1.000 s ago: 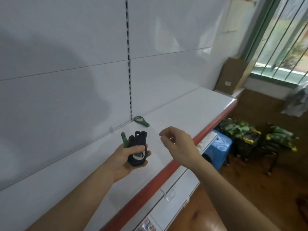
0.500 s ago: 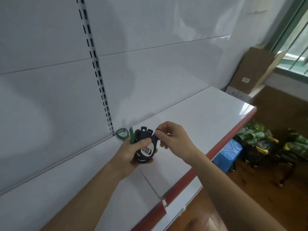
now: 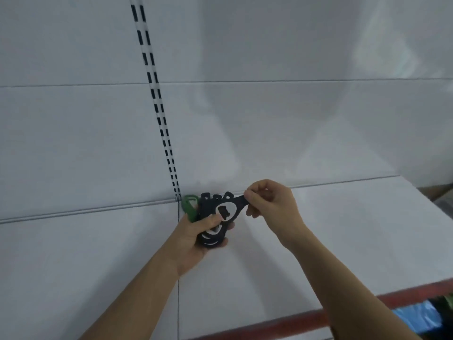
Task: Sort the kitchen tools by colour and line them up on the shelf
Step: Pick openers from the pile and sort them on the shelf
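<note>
Black kitchen tools (image 3: pixel 208 206), apparently bottle openers, are clutched with a green tool (image 3: pixel 189 209) by the left hand (image 3: pixel 191 244) at frame centre, above the shelf (image 3: pixel 343 241); the top one's handle is pinched by the right hand (image 3: pixel 272 207).

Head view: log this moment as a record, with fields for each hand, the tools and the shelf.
left hand: grips a bunch of black tools, fanned out above the fist
green tool: at the bunch's left edge, lower end behind the left hand
right hand: pinches the handle of the top black tool
shelf: white, under both hands
red edge: along the shelf front
slotted upright: on the white back wall
</note>
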